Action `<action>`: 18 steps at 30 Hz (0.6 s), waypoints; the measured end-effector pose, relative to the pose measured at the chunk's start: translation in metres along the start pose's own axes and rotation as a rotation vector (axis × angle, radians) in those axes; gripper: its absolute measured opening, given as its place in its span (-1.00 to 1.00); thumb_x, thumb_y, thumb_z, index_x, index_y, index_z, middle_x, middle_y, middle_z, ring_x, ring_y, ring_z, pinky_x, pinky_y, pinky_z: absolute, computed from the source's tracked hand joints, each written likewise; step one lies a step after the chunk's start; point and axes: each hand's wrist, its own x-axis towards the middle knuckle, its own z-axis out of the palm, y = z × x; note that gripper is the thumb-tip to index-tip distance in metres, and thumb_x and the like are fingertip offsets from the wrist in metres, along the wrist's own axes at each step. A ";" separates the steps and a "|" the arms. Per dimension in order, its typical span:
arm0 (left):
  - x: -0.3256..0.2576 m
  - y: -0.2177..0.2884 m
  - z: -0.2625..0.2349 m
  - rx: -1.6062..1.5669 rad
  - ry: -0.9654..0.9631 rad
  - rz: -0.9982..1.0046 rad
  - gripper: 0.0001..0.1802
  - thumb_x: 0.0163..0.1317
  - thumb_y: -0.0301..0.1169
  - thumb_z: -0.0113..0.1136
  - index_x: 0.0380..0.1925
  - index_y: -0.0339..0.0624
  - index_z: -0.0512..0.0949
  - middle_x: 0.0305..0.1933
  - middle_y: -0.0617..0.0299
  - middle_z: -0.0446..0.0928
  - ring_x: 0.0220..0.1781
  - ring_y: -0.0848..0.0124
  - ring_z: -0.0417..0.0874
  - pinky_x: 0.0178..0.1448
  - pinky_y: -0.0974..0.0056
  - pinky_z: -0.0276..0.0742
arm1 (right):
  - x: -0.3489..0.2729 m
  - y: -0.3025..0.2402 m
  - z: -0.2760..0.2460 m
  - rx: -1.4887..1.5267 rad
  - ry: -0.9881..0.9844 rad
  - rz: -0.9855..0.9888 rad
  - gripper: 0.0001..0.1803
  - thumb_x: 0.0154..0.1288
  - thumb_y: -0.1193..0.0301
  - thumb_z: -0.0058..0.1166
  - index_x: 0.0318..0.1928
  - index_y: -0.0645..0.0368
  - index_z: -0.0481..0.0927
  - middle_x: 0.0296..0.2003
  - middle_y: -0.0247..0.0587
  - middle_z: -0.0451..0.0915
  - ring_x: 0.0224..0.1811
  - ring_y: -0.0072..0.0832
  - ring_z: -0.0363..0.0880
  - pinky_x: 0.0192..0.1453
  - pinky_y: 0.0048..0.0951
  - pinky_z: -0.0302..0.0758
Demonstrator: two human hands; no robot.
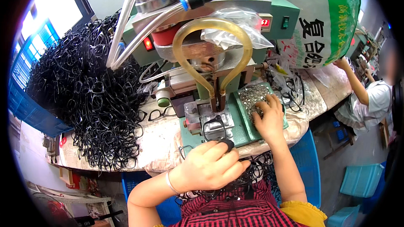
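A big white and green sack with large black signs on it sat up high at your right, leaning on the green machine. A crinkly clear plastic bag lay on the machine's front, behind a bent yellow hose. Two small red lights glowed on the machine.

Your left hand was near your body, with the wrist bent and a thin bangle on it. Its fingers were curled shut around a black glasses frame, and only a dark bit of that frame poked out by your thumb. It was just in front of the metal holder under the machine's tip.

Your right hand reached out, palm down, fingers spread a little. It pressed into the small shiny metal bits in the green tray. I could not tell if it pinched any.

A huge heap of black frames covered the bench on your left.
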 end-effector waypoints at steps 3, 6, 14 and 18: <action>-0.004 0.001 0.004 0.006 -0.051 -0.004 -0.69 -0.01 -0.34 0.47 -0.60 -0.04 0.43 -0.38 0.31 0.57 -0.51 0.47 0.45 -0.50 0.37 0.41 | -0.002 0.020 0.010 0.047 0.034 -0.013 -0.78 0.06 0.41 0.33 -0.22 0.12 0.72 0.20 0.03 0.51 0.41 0.02 0.29 0.36 -0.02 0.32; -0.004 0.002 0.001 0.001 -0.053 -0.003 -0.74 0.01 -0.33 0.44 -0.56 -0.04 0.48 -0.43 0.33 0.50 -0.49 0.45 0.44 -0.48 0.37 0.39 | -0.003 0.029 0.016 0.112 0.071 -0.046 -0.85 0.07 0.42 0.32 -0.32 0.16 0.71 0.16 0.05 0.56 0.35 0.05 0.37 0.40 -0.06 0.30; -0.042 0.003 0.007 -0.148 0.205 -0.083 -0.73 0.07 -0.16 0.37 -0.40 -0.08 0.58 -0.25 0.28 0.59 -0.36 0.37 0.53 -0.34 0.34 0.43 | -0.001 0.030 0.018 0.112 0.080 -0.100 -0.86 0.19 0.55 0.21 -0.24 0.29 0.72 0.04 0.02 0.67 0.13 -0.06 0.59 0.26 -0.20 0.47; -0.118 -0.025 0.018 -0.017 0.505 -0.938 -0.54 0.16 -0.30 0.37 0.00 -0.29 0.53 0.10 -0.02 0.53 0.02 0.11 0.57 0.06 0.12 0.52 | -0.015 0.053 0.017 0.230 0.158 -0.042 -0.83 0.35 0.50 0.16 -0.12 0.32 0.70 -0.06 -0.10 0.71 -0.06 -0.30 0.66 0.08 -0.36 0.54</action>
